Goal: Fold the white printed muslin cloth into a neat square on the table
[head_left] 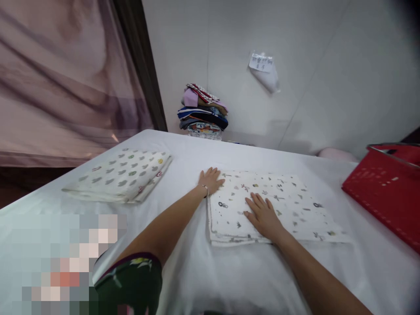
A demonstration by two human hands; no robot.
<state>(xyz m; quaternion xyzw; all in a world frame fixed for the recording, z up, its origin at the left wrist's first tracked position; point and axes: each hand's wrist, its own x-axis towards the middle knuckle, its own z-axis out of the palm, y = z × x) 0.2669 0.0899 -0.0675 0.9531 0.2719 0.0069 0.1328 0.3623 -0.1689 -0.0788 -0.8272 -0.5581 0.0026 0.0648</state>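
Observation:
A white cloth (295,205) with small printed trees and animals lies folded flat in front of me. My left hand (210,180) rests with fingers spread at its far left corner, partly on the cloth and partly beside it. On the middle of the same cloth, my right hand (263,216) lies flat, fingers stretched out. Neither hand grips anything. Further left is a second folded cloth (127,173), white with grey shapes and a few coloured ones, apart from both hands.
Both cloths lie on a white-sheeted surface (183,153). At the right edge stands a red bag (383,192). Beyond the far edge rises a stack of folded fabrics (203,111) against the wall. A pinkish curtain (65,78) hangs at left. The lower left is blurred out.

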